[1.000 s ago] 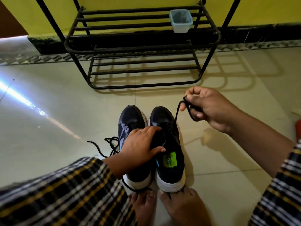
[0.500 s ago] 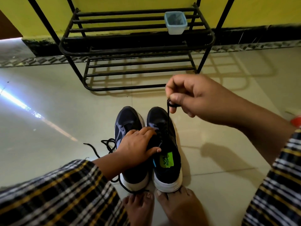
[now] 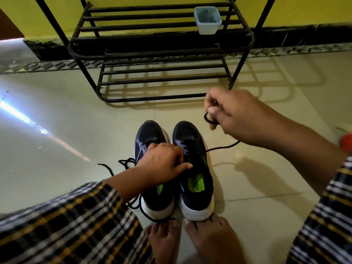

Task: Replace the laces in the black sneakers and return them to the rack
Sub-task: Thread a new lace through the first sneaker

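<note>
Swinging out to the right of the sneakers (image 3: 174, 164) now, my right hand (image 3: 234, 115) has pulled the black lace (image 3: 222, 148) sideways, thumb and fingers pinched tight around a loop of it. Left hand (image 3: 162, 164) presses on both sneakers, fingers loosely curled, gripping nothing. Both shoes stand side by side just before the rack (image 3: 162, 52), heels touching my toes (image 3: 188, 221).
</note>
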### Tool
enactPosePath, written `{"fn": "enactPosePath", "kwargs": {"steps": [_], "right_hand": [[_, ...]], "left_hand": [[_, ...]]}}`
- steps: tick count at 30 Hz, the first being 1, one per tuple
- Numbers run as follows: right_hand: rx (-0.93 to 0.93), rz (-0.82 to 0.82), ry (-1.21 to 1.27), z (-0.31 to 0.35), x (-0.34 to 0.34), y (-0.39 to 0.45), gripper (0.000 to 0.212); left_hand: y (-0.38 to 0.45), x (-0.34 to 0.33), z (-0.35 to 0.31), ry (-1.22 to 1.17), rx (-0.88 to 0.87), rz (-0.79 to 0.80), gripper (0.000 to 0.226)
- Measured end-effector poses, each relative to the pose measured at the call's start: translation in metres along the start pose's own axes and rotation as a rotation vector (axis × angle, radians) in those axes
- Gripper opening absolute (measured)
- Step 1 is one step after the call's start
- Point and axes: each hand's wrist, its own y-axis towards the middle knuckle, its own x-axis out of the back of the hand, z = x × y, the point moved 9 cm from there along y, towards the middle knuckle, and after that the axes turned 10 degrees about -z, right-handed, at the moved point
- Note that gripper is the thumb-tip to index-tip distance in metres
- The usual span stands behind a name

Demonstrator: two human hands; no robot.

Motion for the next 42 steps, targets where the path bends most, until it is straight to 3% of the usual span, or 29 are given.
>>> {"fn": "enactPosePath", "kwargs": {"steps": [4, 8, 14, 21, 27, 36, 42], "right_hand": [[-0.048, 0.207, 0.111, -0.009, -0.039, -0.007, 0.018], [-0.096, 0.278, 0.013, -0.036, -0.071, -0.012, 0.012], [-0.258, 0.327, 0.208, -0.066, -0.091, -0.018, 0.008], [-0.232, 0.239, 0.35, -0.059, -0.097, -0.016, 0.011], [-0.39, 0.031, 0.597, -0.067, -0.096, -0.021, 0.005], [-0.348, 0.011, 0.311, -0.072, -0.113, -0.03, 0.009], [-0.353, -0.01, 0.247, -0.069, -0.12, -0.032, 0.013]], "left_hand": [[0.001, -0.011, -0.002, 0.059, 0.038, 0.043, 0.043], [0.001, -0.008, -0.002, 0.033, 0.079, -0.004, 0.034], [-0.001, -0.004, 0.006, -0.239, 0.265, -0.038, 0.022], [-0.001, -0.006, 0.014, -0.381, 0.389, -0.064, 0.016], [0.001, -0.007, 0.018, -0.598, 0.474, -0.031, 0.013], [0.0, -0.012, 0.028, -0.719, 0.601, 0.056, 0.005], [-0.003, -0.012, 0.026, -0.769, 0.611, 0.081, 0.003]]}}
